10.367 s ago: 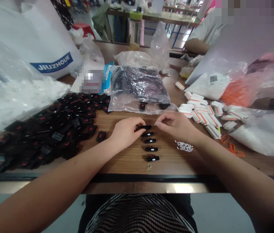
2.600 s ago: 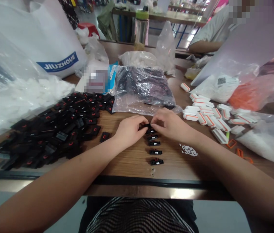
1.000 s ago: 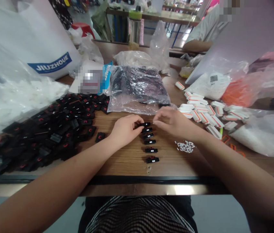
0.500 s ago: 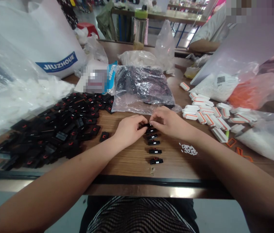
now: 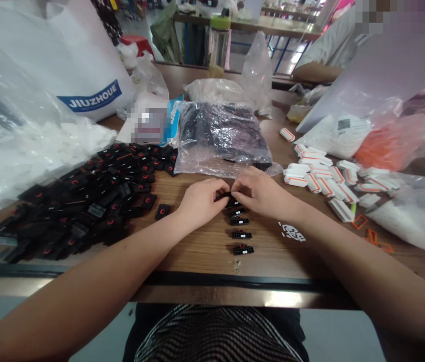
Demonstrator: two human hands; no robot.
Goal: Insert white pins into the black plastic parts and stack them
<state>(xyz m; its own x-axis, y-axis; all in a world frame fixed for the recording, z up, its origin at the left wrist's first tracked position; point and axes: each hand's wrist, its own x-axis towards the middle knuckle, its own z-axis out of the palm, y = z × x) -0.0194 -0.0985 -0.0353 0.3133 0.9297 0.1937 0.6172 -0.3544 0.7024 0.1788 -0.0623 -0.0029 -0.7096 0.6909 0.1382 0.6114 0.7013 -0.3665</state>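
Several oblong black blocks (image 5: pixel 239 221); woodgrain tabletop (image 5: pixel 193 251).

"JIUZHOUE" stands in white on the blue label (image 5: pixel 92 98) of the big white bag (image 5: pixel 73 55). Lettering on the blue packet (image 5: pixel 174 120) is too blurred to read.

Black connectors (image 5: pixel 236 221), white-dotted, in a column, tiny white pieces (image 5: pixel 292 233) clustered nearby

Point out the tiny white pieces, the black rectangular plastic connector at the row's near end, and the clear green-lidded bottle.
Tiny white pieces (image 5: pixel 293 233), head view: pile's middle.
Black rectangular plastic connector (image 5: pixel 243 250), head view: white-dotted face.
Clear green-lidded bottle (image 5: pixel 218 46), head view: transparent body.
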